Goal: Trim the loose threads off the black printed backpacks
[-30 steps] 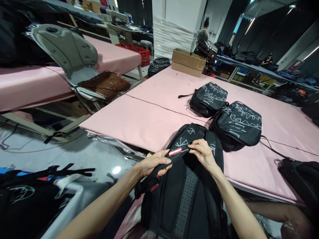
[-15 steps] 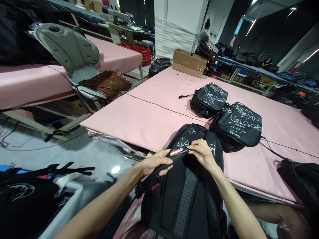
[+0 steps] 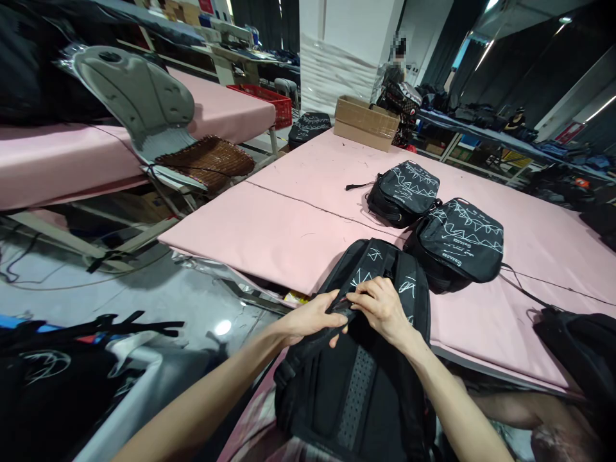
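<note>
Head | left hand (image 3: 314, 319), right hand (image 3: 381, 309) both closed on strap (image 3: 308, 350) | backpack (image 3: 359, 391) lies directly under hands

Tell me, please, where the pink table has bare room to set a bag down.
Bare: the left half of the pink table, between the cardboard box, the printed backpacks and the near edge. Crowded: around the held backpack, gripped by left hand and right hand.

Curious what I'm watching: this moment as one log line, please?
left hand: grips shoulder strap | right hand: pinches same strap | backpack: top resting on pink table
</note>
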A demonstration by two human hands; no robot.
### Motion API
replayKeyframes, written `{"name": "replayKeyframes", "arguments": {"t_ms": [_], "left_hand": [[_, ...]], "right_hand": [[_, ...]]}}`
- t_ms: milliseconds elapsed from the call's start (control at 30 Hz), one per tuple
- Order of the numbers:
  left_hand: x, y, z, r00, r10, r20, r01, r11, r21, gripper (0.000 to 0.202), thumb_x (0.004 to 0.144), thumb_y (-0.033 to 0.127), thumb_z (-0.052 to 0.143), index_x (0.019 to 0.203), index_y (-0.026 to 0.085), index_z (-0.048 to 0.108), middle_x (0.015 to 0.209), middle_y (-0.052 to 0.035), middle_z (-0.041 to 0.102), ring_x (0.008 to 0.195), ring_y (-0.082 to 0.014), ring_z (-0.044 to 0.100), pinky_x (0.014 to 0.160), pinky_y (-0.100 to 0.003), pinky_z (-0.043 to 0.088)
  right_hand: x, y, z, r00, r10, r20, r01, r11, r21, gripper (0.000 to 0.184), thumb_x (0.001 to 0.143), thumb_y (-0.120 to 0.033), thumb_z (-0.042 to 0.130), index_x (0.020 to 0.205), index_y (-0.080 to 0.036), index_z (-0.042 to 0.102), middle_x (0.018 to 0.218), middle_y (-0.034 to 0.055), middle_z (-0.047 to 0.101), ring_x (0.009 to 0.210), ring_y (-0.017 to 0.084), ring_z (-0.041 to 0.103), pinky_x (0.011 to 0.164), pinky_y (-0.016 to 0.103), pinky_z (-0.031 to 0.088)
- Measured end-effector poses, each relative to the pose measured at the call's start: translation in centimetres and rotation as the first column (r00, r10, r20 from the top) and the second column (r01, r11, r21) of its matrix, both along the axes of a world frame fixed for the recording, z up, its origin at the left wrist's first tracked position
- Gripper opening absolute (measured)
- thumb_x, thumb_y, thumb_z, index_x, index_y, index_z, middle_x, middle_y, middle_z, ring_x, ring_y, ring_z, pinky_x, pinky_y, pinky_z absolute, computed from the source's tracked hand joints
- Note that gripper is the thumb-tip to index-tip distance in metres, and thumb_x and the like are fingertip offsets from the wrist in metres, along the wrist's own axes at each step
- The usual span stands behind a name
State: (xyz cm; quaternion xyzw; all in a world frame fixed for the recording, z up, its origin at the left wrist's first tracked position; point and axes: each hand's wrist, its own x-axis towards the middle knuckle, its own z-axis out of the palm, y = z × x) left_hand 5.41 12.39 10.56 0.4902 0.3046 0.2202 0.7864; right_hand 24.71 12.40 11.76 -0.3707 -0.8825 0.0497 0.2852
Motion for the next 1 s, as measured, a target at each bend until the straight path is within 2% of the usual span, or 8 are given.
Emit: {"name": "replayKeyframes", "arguments": {"t_ms": [67, 167, 233, 367, 533, 667, 800, 1000], "left_hand": [[0.1, -0.2, -0.5, 1.000, 0.013, -0.026, -0.014, 1.000, -0.009, 0.039, 0.070, 0.023, 0.063, 0.104, 0.017, 0.045, 0.084, -0.0033, 0.060, 0.051, -0.0106, 0.057, 0.048, -0.021, 0.042], [0.0, -0.3, -1.2, 0.994, 0.047, -0.094, -0.045, 0.999, 0.030, 0.037, 0.067, 0.020, 0.062, 0.101, 0.016, 0.048, 0.078, -0.0006, 0.058, 0.049, -0.0098, 0.054, 0.048, -0.021, 0.042], [-0.2, -0.2, -1.5, 0.990, 0.059, -0.129, -0.052, 0.997, 0.057, 0.032, 0.066, 0.017, 0.060, 0.096, 0.015, 0.049, 0.070, 0.0020, 0.055, 0.047, -0.0087, 0.051, 0.047, -0.020, 0.040], [-0.6, 0.0, -1.5, 0.991, 0.045, -0.128, -0.039, 0.998, 0.053, 0.033, 0.068, 0.015, 0.058, 0.099, 0.016, 0.050, 0.067, 0.0031, 0.054, 0.047, -0.0073, 0.049, 0.045, -0.017, 0.037], [-1.0, 0.1, -1.8, 0.992, 0.029, -0.125, -0.024, 0.999, 0.041, 0.038, 0.069, 0.019, 0.059, 0.105, 0.017, 0.048, 0.078, -0.0006, 0.058, 0.048, -0.0077, 0.050, 0.044, -0.018, 0.037], [-1.1, 0.2, -2.1, 0.993, 0.032, -0.115, -0.027, 0.999, 0.041, 0.038, 0.068, 0.020, 0.060, 0.105, 0.017, 0.049, 0.077, -0.0009, 0.058, 0.048, -0.0079, 0.049, 0.044, -0.018, 0.038], [-1.1, 0.2, -2.2, 0.993, 0.022, -0.118, -0.018, 0.999, 0.038, 0.038, 0.069, 0.021, 0.060, 0.105, 0.017, 0.049, 0.068, 0.0013, 0.055, 0.046, -0.0084, 0.048, 0.042, -0.017, 0.037], [-1.2, 0.3, -2.4, 0.995, 0.013, -0.100, -0.010, 0.999, 0.032, 0.037, 0.069, 0.019, 0.058, 0.104, 0.017, 0.049, 0.073, -0.0002, 0.056, 0.046, -0.0075, 0.047, 0.044, -0.018, 0.038]], "right_hand": [[0.4, -0.1, 0.0, 0.988, -0.048, -0.147, 0.039, 0.997, -0.065, 0.019, 0.087, -0.027, 0.053, 0.103, -0.024, 0.065, 0.093, 0.0054, 0.062, 0.084, 0.018, 0.053, 0.074, 0.033, 0.039], [2.5, 0.5, -0.3, 0.914, -0.243, -0.325, 0.160, 0.952, -0.262, 0.020, 0.085, -0.030, 0.056, 0.101, -0.023, 0.066, 0.096, 0.0056, 0.063, 0.089, 0.019, 0.055, 0.078, 0.033, 0.042], [4.3, 0.8, -0.7, 0.906, -0.339, -0.252, 0.228, 0.895, -0.383, 0.020, 0.082, -0.032, 0.059, 0.098, -0.025, 0.067, 0.090, 0.0043, 0.065, 0.083, 0.019, 0.057, 0.076, 0.033, 0.043], [6.1, 0.9, -1.6, 0.950, -0.306, -0.067, 0.234, 0.836, -0.496, 0.021, 0.081, -0.033, 0.060, 0.098, -0.026, 0.068, 0.082, 0.0030, 0.067, 0.078, 0.020, 0.058, 0.073, 0.033, 0.043], [5.1, 1.0, -1.4, 0.958, -0.283, -0.041, 0.223, 0.830, -0.511, 0.018, 0.079, -0.028, 0.061, 0.095, -0.022, 0.066, 0.085, 0.0028, 0.064, 0.077, 0.018, 0.058, 0.071, 0.030, 0.042], [4.6, 1.4, -0.9, 0.965, -0.263, -0.019, 0.224, 0.853, -0.472, 0.010, 0.079, -0.027, 0.061, 0.085, -0.021, 0.066, 0.079, 0.0018, 0.062, 0.072, 0.016, 0.056, 0.067, 0.028, 0.041], [4.6, 1.6, -0.9, 0.964, -0.265, -0.009, 0.233, 0.863, -0.447, 0.009, 0.079, -0.028, 0.062, 0.083, -0.021, 0.067, 0.076, 0.0012, 0.060, 0.069, 0.015, 0.055, 0.064, 0.026, 0.040], [5.2, 1.6, -1.1, 0.959, -0.284, -0.013, 0.248, 0.859, -0.449, 0.012, 0.078, -0.029, 0.063, 0.087, -0.023, 0.068, 0.077, 0.0016, 0.060, 0.070, 0.016, 0.055, 0.065, 0.028, 0.041]]}}
